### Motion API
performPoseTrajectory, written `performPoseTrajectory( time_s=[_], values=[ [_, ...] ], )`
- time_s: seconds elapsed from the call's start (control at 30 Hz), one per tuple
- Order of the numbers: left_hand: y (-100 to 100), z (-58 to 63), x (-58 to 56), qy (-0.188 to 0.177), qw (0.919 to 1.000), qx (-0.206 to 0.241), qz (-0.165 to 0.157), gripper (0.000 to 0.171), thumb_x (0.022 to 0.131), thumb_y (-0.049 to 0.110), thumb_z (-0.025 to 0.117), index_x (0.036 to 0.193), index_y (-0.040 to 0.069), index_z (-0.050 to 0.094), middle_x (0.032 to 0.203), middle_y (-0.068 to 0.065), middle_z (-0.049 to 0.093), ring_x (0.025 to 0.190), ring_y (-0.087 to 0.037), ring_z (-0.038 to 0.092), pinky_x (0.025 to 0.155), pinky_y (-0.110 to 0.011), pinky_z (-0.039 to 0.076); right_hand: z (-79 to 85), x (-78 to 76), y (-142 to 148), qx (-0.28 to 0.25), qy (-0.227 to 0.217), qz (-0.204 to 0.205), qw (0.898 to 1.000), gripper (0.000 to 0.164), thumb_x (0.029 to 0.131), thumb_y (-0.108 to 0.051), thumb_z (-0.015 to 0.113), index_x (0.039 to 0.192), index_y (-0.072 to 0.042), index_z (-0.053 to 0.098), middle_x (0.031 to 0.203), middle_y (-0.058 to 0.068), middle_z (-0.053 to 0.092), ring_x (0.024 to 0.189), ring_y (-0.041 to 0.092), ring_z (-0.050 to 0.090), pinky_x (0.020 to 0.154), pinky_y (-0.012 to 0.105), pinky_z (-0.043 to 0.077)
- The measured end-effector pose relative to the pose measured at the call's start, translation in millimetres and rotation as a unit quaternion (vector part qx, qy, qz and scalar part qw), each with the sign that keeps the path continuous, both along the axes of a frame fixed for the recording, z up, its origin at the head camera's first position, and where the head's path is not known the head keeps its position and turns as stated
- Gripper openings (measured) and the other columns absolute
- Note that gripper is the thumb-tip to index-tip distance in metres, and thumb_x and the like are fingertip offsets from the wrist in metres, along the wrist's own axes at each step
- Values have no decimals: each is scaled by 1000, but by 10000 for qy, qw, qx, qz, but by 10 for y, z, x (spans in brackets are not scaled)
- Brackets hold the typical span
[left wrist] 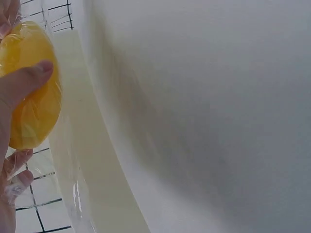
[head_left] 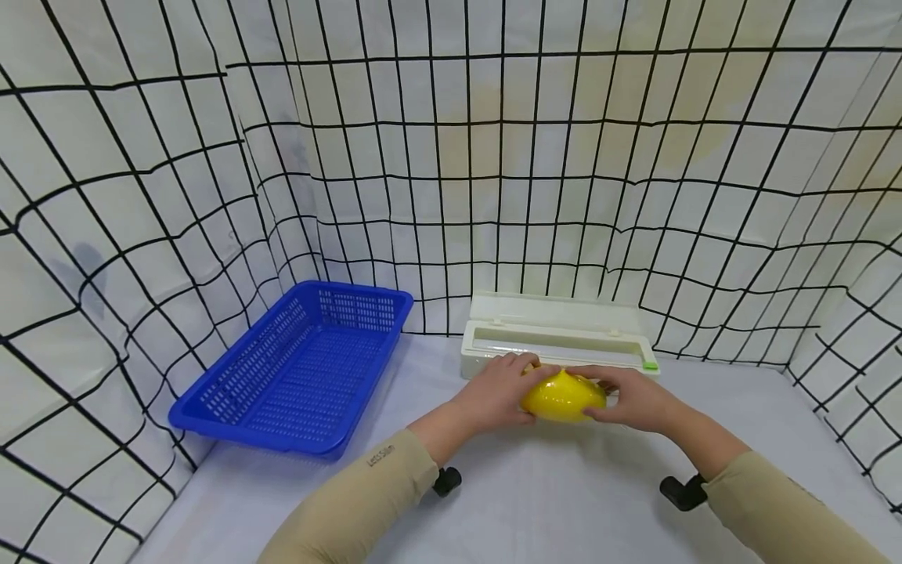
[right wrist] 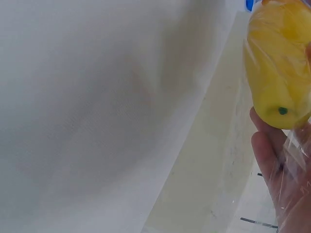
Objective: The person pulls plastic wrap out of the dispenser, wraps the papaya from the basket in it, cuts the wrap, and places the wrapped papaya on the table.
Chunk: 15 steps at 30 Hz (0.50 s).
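Left hand [head_left: 496,394], right hand [head_left: 636,398] — fingers round yellow lemon-shaped object [head_left: 564,397] toward white worktop's [head_left: 557,509] far edge, likely snugging clear plastic film [right wrist: 295,149].

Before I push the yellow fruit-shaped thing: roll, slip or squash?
The yellow fruit-shaped thing likely rolls unevenly: rounded but elongated. Its clear film may slip, looking glossy and wrinkled. Probably fairly firm: no obvious dent shows between the left hand and right hand.
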<state>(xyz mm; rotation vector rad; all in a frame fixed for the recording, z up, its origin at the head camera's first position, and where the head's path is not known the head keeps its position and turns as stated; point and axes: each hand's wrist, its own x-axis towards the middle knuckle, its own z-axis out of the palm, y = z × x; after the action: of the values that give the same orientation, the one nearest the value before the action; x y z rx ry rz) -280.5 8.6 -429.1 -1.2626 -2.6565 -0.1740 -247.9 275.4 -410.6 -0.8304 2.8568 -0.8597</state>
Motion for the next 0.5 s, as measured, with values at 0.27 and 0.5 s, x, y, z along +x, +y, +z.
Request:
performPoseTrajectory(
  time_s=[0.27, 0.5],
  values=[
    [5, 42, -128, -79, 9997, 178, -121, 80, 78, 47, 77, 148, 31, 41, 126, 3, 50, 105, -15, 49, 94, -33, 43, 58, -28, 39, -328, -344, -94, 9988, 62, 91, -32, 73, 147, -20, 49, 139, 13, 56, 106, 27, 64, 88, 44, 55],
    [-5, 106, -201, -448, 9986, 283, -66, 82, 76, 48, 77, 148, 34, 40, 128, 4, 51, 108, -15, 49, 96, -34, 43, 119, 9, 29, -173, 808, -402, 9958, 74, 81, -50, 79, 146, -32, 48, 149, 2, 47, 128, 35, 50, 96, 61, 46]
  ],
)
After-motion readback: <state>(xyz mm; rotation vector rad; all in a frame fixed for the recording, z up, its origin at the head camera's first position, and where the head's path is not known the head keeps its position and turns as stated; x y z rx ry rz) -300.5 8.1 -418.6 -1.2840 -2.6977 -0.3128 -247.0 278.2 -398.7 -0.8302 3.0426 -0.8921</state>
